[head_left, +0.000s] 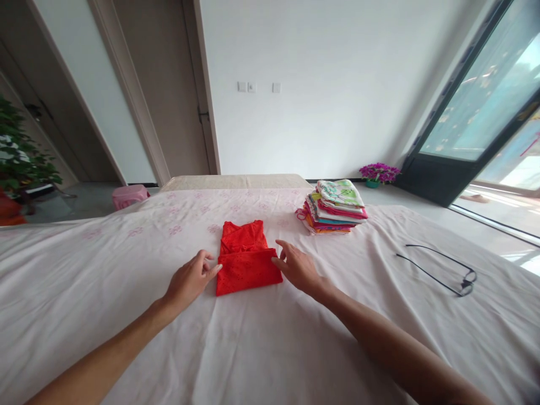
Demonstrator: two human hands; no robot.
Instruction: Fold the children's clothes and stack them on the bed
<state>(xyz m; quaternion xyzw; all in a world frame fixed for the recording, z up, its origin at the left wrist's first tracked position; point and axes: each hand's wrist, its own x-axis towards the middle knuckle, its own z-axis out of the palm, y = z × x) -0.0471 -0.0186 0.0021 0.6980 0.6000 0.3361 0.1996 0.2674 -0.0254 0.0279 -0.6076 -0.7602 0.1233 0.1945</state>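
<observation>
A red garment (248,273) with small eyelet holes lies on the bed sheet in front of me. Its lower part is folded up over the upper part, making a straight edge across the middle. At the left end of that fold is my left hand (190,281), its thumb tip touching the cloth, the index finger bent and apart from the thumb. My right hand (300,271) is at the right end, thumb against the fold's corner and index finger stretched out above it. Neither hand visibly pinches the fabric.
A stack of folded colourful clothes (335,208) stands beyond my right hand. Black-framed glasses (466,281) lie farther right on the pale floral sheet (139,264). Behind the bed are a pink stool (130,195) and a pot of purple flowers (379,173).
</observation>
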